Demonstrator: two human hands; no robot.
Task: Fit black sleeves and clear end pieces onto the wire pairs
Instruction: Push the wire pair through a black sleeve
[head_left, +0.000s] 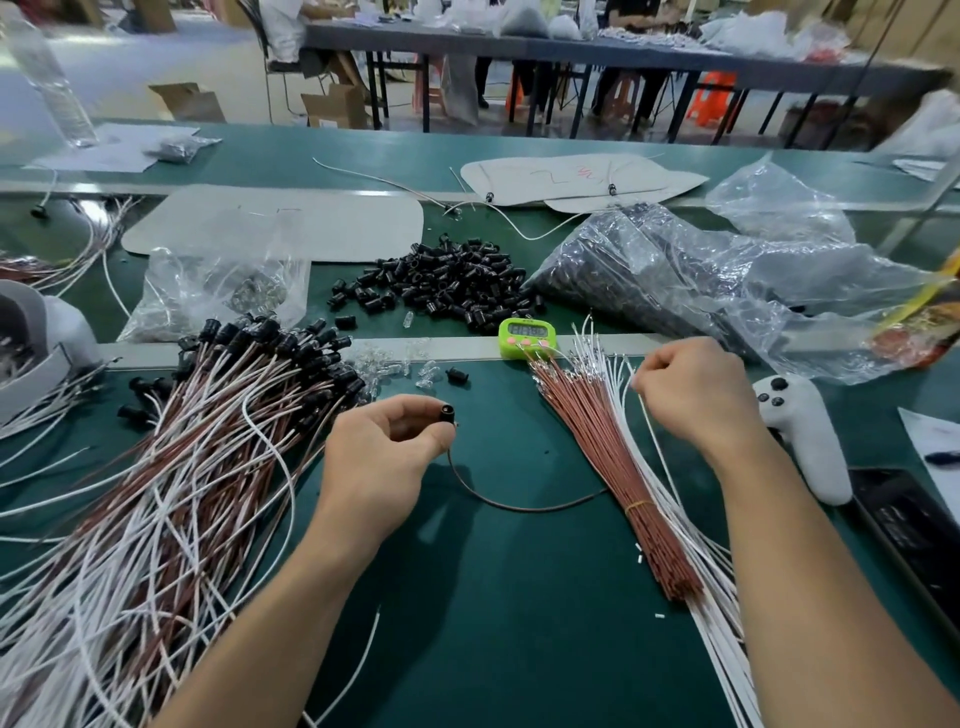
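Observation:
My left hand pinches a black sleeve with a brown wire running out of it in a curve across the green mat. My right hand pinches a white wire at the top of the bundle of loose brown and white wires on the right. A heap of loose black sleeves lies behind, and clear end pieces are scattered along the table seam. A big pile of finished wire pairs with black sleeves spreads over the left.
A green timer stands at the seam. Plastic bags of parts lie at back right, another bag at back left. A white controller and a dark tray sit to the right. Other people work at a far table.

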